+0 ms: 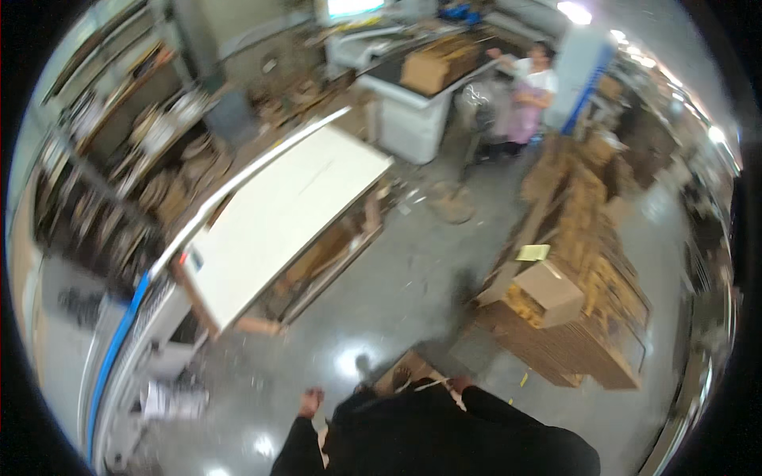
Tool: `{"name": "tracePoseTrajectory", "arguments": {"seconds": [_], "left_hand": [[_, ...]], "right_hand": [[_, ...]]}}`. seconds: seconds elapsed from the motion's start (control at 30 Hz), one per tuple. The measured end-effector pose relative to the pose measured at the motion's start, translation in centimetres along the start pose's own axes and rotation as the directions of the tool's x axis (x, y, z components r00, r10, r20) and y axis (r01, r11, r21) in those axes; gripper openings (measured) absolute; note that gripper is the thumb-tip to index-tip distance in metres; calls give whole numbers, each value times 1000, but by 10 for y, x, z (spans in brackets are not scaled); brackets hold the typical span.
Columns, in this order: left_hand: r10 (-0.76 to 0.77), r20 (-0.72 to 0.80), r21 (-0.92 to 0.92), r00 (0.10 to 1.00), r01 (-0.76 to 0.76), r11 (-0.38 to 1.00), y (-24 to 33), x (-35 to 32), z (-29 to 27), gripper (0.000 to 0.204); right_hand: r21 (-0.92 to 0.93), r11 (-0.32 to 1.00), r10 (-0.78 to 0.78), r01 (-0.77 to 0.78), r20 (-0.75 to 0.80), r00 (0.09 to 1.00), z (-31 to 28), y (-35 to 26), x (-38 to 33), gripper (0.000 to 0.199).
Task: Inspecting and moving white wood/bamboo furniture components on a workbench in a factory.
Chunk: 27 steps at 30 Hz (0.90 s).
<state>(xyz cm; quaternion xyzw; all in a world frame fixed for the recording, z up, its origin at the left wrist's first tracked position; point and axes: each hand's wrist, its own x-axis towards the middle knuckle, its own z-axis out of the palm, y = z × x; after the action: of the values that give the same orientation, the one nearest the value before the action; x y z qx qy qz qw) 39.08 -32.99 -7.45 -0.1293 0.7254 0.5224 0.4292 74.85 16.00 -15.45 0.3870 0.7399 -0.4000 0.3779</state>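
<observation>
My left hand hangs low at my left side, over the grey floor, with its fingers smeared by motion. Close to the front of my dark clothing is my right hand, small and partly hidden by the sleeve. A thin pale strip runs beside that hand; whether the fingers grip it is too blurred to make out. Just ahead of my body, a flat brown piece, perhaps cardboard, lies low down near my feet.
A white-topped table stands ahead left, with crammed shelves behind. To the right are stacks of brown cardboard with an open box on top. Farther off, a person stands beside a dark-topped counter bearing a carton.
</observation>
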Motion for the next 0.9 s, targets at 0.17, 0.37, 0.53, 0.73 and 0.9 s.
{"name": "tracePoseTrajectory", "arguments": {"seconds": [0.17, 0.37, 0.53, 0.73, 0.9], "left_hand": [[199, -95, 84, 975, -191, 978, 15, 3, 4, 35], [216, -270, 269, 938, -142, 953, 24, 47, -19, 31], [384, -321, 204, 866, -333, 920, 112, 123, -22, 31], [655, -335, 385, 678, -536, 752, 259, 248, -30, 37], [698, -339, 397, 631, -577, 714, 385, 287, -42, 38]], "right_hand": [[89, 991, -90, 97, -72, 993, -90, -31, 78, 34], [738, 602, -132, 304, -284, 950, -140, -132, 83, 29], [413, 898, -20, 148, -299, 954, -126, -132, 127, 24], [-251, 963, -15, -94, -400, 916, -139, -198, 222, 35], [-630, 768, -498, 117, -471, 728, -234, -414, 236, 32]]}}
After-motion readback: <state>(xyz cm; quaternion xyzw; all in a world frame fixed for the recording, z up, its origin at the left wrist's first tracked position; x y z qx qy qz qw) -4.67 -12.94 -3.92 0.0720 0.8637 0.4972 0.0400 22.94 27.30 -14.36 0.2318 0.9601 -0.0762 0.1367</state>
